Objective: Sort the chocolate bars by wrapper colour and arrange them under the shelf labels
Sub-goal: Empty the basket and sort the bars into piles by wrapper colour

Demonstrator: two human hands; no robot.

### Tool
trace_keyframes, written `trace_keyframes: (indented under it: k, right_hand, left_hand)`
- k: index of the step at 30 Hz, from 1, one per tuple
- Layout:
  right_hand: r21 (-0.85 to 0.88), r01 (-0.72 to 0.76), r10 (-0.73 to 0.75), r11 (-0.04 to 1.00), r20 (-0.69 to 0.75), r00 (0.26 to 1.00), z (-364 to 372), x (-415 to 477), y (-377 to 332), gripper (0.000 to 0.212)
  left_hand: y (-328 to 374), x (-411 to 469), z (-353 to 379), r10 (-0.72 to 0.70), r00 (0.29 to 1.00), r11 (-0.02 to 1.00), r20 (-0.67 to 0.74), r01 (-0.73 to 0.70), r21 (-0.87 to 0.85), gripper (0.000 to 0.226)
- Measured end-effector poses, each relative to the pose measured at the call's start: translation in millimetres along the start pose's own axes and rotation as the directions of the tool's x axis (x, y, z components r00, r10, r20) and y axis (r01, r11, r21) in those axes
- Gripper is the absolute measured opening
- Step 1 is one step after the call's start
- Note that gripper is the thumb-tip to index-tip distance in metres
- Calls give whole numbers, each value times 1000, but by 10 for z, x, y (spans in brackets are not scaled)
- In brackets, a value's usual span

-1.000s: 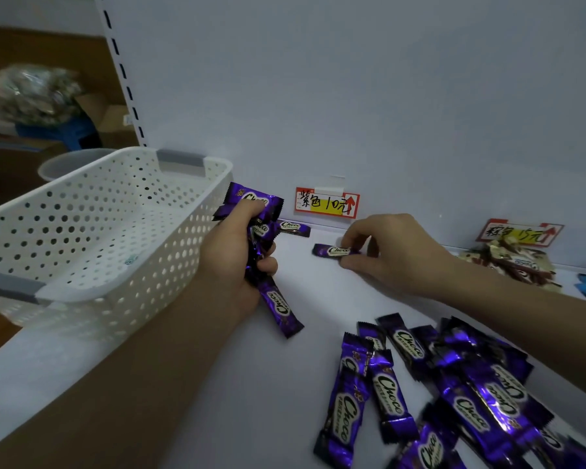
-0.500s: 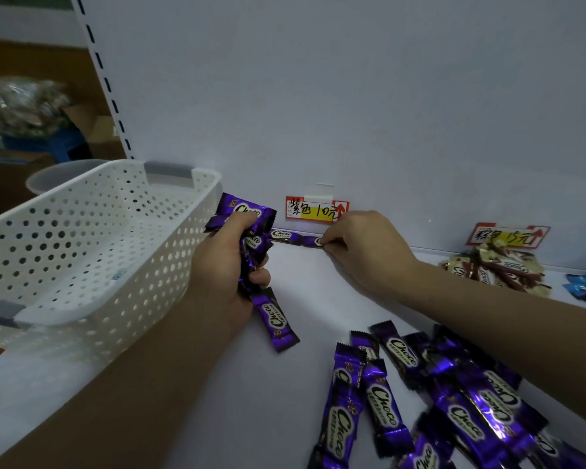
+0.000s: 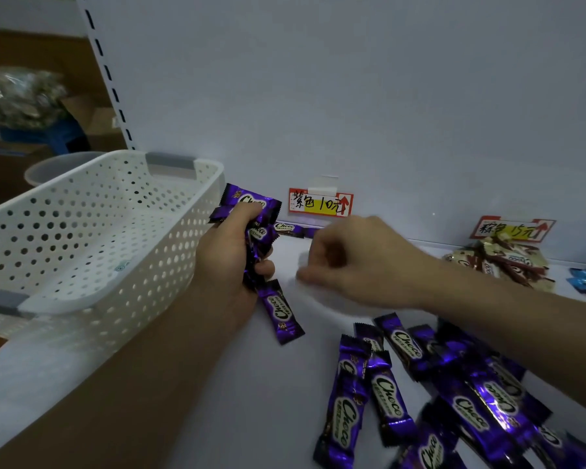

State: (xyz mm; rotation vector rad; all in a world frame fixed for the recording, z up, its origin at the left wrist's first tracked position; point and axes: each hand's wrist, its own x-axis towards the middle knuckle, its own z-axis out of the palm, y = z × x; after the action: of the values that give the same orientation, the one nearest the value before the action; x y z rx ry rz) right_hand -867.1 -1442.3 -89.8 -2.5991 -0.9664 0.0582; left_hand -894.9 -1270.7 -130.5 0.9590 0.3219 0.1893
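Purple row barely begun, we judged: placed bars point(image 3: 293, 229) lay under purple label point(image 3: 320, 203). Left grip point(image 3: 227, 262) clutched bundle point(image 3: 256, 211); right grip point(image 3: 356, 262) blurred, state untellable. On shelf point(image 3: 217, 401), loose pile point(image 3: 454, 394) awaited placing.

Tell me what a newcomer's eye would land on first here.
The heap of shiny purple chocolate bars at the lower right of the shelf stands out first. Next, the left hand grips a bunch of the same bars beside the white basket, below the red-edged label. A smaller pile of brown and cream bars lies under a second label at the far right.
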Motion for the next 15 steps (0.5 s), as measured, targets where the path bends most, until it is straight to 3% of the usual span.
trace_keyframes:
  k: [1,3,5,10,12,15]
  right_hand:
    - [34,-26,22,999,106,994,31,-85,-124,30]
    - [40,-77,69,996,177,982,157,-169,-286,38]
    - [43,-93,86,995,148,985,260,-140,-351,41]
    - [148,-152,129,977,154,980,143,-68,-189,18]
    - [257,-202,183,945,97,978,23,-124,-10,20]
    - [511,-278,290,813,57,955,-205,-247,263,19]
  left_hand:
    - [-4,-1,3,4,1000,1000,-6,-4,6,18]
    - [-10,-13,11,10,1000,1000,-14,-10,20,16]
    - [-11,-35,14,15,1000,1000,-8,-14,28,16]
    - [12,-47,10,21,1000,999,-14,-21,39,14]
    - [21,-61,18,-17,1000,999,-13,18,50,16]
    - [23,-97,37,-94,995,994,23,92,60,16]
